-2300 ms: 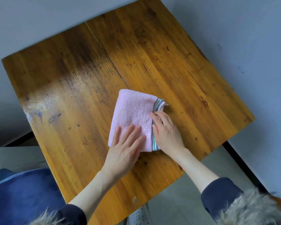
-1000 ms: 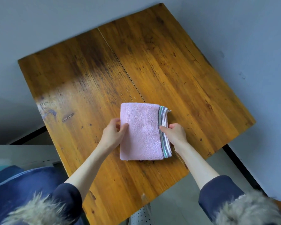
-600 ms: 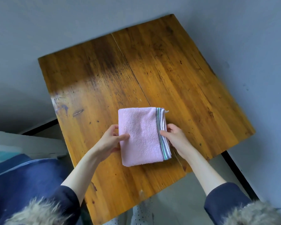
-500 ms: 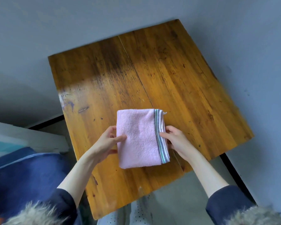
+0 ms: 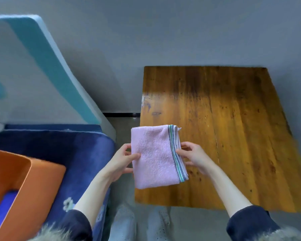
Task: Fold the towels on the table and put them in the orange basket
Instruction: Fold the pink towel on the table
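One folded pink towel [image 5: 155, 156] sits at the centre of the frame, held over the left edge of the single wooden table [image 5: 233, 127]; whether its underside touches the wood cannot be told. Its long axis runs from the upper centre down toward the lower centre, tilted slightly so the lower end leans right. One striped border of green, blue and white runs along its right edge, with a small frayed corner at the upper right.

Two hands hold it. The left hand [image 5: 123, 161] grips the left edge, thumb on top and fingers curled beneath. The right hand [image 5: 194, 158] pinches the striped edge, thumb over the stripes and fingers curled behind.

One orange basket [image 5: 24, 188] stands at the lower left of the frame, well apart from the towel, with one blue folded cloth [image 5: 3, 207] inside it. The basket rests on a dark blue cushioned seat [image 5: 68, 150]. Two dark sleeves with fur trim show at the bottom corners.
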